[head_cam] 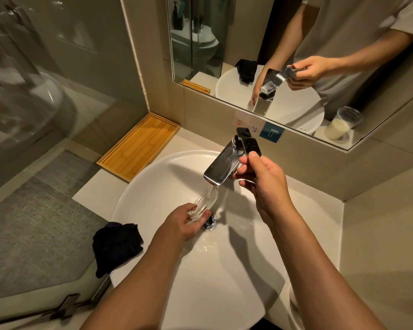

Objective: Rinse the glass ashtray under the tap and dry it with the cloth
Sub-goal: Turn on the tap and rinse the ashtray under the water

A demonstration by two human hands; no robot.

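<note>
My left hand (188, 222) holds the clear glass ashtray (206, 202) tilted on edge over the drain, right under the running water from the chrome tap (221, 166). My right hand (260, 173) grips the tap's flat lever (248, 142), thumb on top and fingers beneath. A dark crumpled cloth (117, 245) lies on the left rim of the white basin (153, 184), apart from both hands. Water pools and splashes near the drain (210, 222).
A bamboo tray (138, 146) sits on the counter behind the basin at the left. The mirror (296, 55) above the counter reflects the tap, my hands and a plastic cup. A glass shower panel stands at the far left.
</note>
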